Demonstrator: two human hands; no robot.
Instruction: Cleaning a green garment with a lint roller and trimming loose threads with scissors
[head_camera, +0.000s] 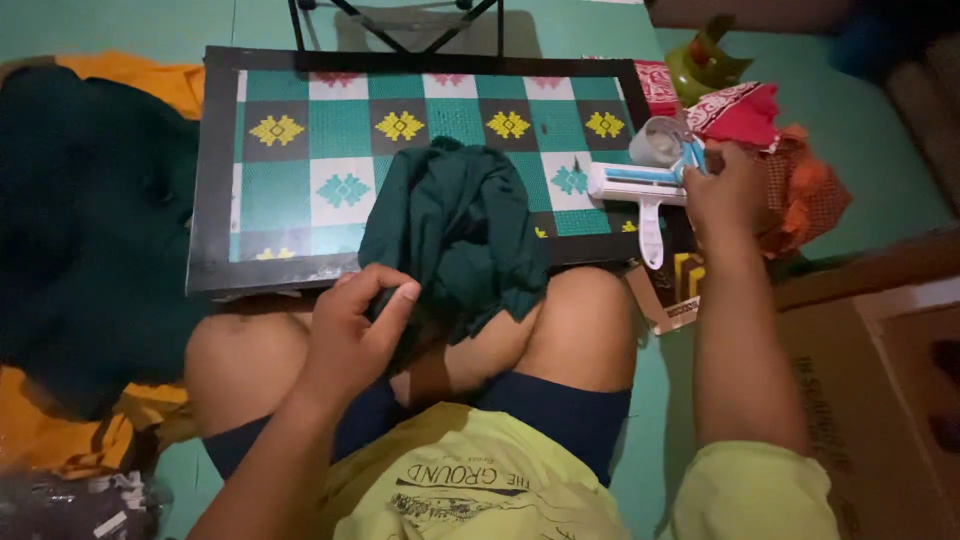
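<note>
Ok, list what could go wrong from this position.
1. The dark green cloth hangs partly off the patterned board over the knees, pinched only at one edge by the left hand; it could slide off.
2. The right hand reaches among the white lint roller and the clear cup at the board's corner; a nudge might knock either off.

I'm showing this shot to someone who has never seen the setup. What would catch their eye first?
Most likely the low table with its teal, white and yellow checkered top, and the dark green cloth heaped on its near edge, spilling onto the person's lap. The left hand grips the cloth's lower edge. At the table's right end, the right hand touches a white and blue lint roller, beside a clear cup and red fabric.
</note>
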